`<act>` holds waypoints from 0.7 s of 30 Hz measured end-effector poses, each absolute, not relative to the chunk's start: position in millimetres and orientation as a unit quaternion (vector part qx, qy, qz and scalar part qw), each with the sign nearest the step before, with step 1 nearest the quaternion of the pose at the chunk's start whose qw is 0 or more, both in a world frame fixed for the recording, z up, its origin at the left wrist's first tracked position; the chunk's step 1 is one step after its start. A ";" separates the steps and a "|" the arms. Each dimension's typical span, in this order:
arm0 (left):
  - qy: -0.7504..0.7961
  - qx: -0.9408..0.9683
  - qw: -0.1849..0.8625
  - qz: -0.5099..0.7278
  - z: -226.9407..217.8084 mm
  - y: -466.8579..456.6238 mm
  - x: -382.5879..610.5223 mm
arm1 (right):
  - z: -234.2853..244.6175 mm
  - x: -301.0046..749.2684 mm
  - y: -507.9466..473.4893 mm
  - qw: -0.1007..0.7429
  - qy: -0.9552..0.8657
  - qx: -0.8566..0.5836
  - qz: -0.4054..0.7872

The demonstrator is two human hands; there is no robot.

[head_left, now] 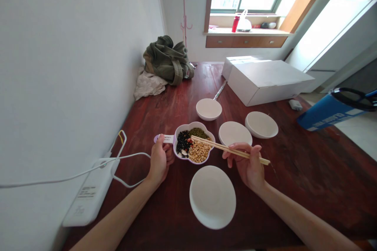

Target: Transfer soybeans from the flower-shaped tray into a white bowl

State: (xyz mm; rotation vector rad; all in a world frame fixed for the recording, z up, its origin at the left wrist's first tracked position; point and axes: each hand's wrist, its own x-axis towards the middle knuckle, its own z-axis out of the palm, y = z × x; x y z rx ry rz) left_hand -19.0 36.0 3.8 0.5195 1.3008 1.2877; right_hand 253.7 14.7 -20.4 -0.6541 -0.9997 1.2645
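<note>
Left hand: the left hand (160, 160) sits at 9 o'clock of the bean dish (184, 126), its fingers clenched round the dish's pale handle (165, 139).
Right hand: the right hand (249, 166) is at 3 o'clock of the dish, fingers grasping a pair of wooden chopsticks (229, 150) near their thick ends.
Chopsticks: they slant toward 10 o'clock, and the tips lie over the dish where the dark and yellow beans meet. I cannot tell whether a bean is pinched.
Bean dish: flower-shaped with a lilac rim, it stands on the dark red surface (294, 172) between the two hands.
Contents: black beans (183, 141) at 9 o'clock, green beans (199, 132) at 12 o'clock, yellow beans (198, 152) at 5 o'clock.
Near bowl: the white near bowl (212, 196) sits at 6 o'clock of the dish, close to it.
Other bowls: the far bowl (208, 108) is at 1 o'clock, the middle bowl (235, 133) at 3 o'clock just beside the dish, and the right bowl (261, 124) is beyond it.
Further off: a white box (265, 80) at 2 o'clock and a green bag (167, 60) at 11 o'clock against the wall.
Left edge: a white power strip (88, 192) with its cable lies at 8 o'clock.
</note>
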 end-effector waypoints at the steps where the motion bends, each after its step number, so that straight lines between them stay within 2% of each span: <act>1: 0.557 0.221 0.578 0.553 4.4 35.6 -18.7 | -21.0 253.7 14.6 0.644 -0.441 -0.290 0.553; 14: 0.566 0.168 0.564 0.578 25.3 20.9 -8.2 | -13.7 253.7 7.3 0.702 -0.457 -0.322 0.441; 17: 0.566 0.161 0.571 0.572 30.1 16.1 -6.1 | -10.9 252.1 7.6 0.679 -0.463 -0.330 0.466; 21: 0.556 0.171 0.586 0.565 32.2 8.8 -1.7 | -9.5 251.1 4.5 0.606 -0.513 -0.360 0.489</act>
